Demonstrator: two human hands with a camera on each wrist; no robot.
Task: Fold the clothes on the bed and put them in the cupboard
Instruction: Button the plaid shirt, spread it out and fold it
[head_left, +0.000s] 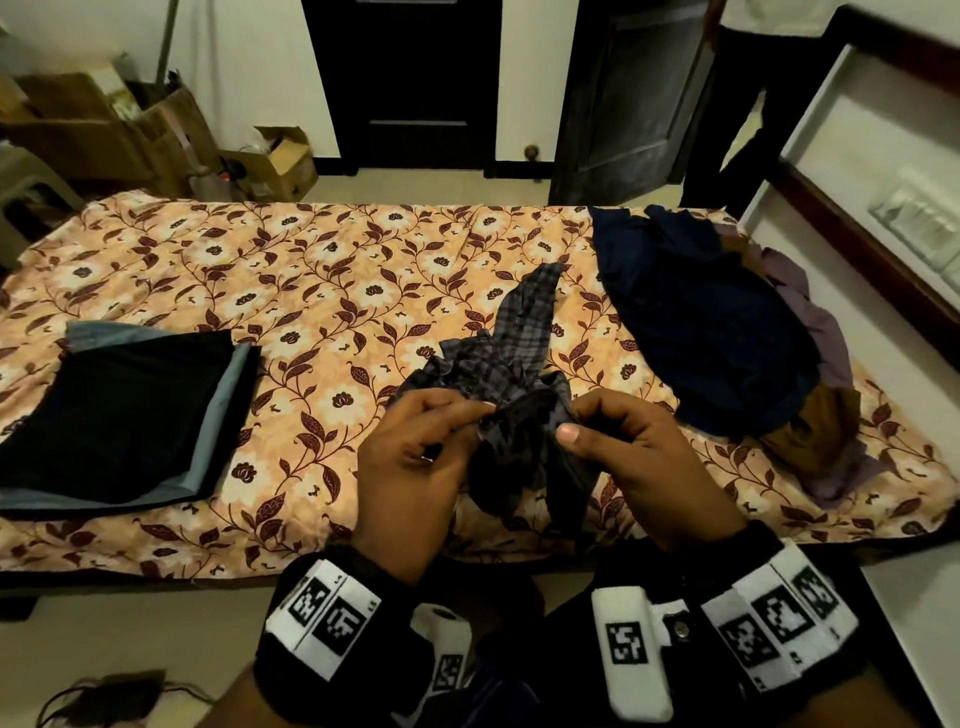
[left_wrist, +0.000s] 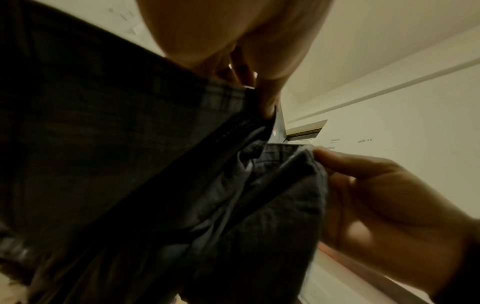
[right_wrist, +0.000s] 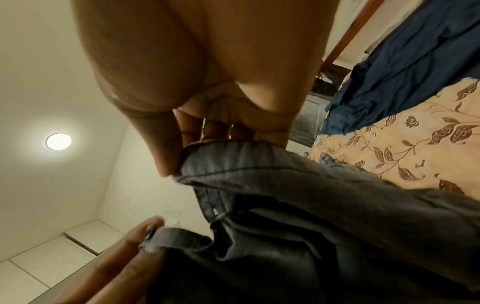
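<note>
I hold the crumpled grey checked cotton shirt (head_left: 511, 374) pinched in my left hand (head_left: 415, 467) and right hand (head_left: 649, 457); next I must spread it flat before folding.

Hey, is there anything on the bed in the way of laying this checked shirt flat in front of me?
Nothing visible is. The grey checked shirt, pinched by the left hand and right hand, hangs over bare floral bedsheet. The folded dark stack lies off to the left, the dark blue clothes pile off to the right.
</note>
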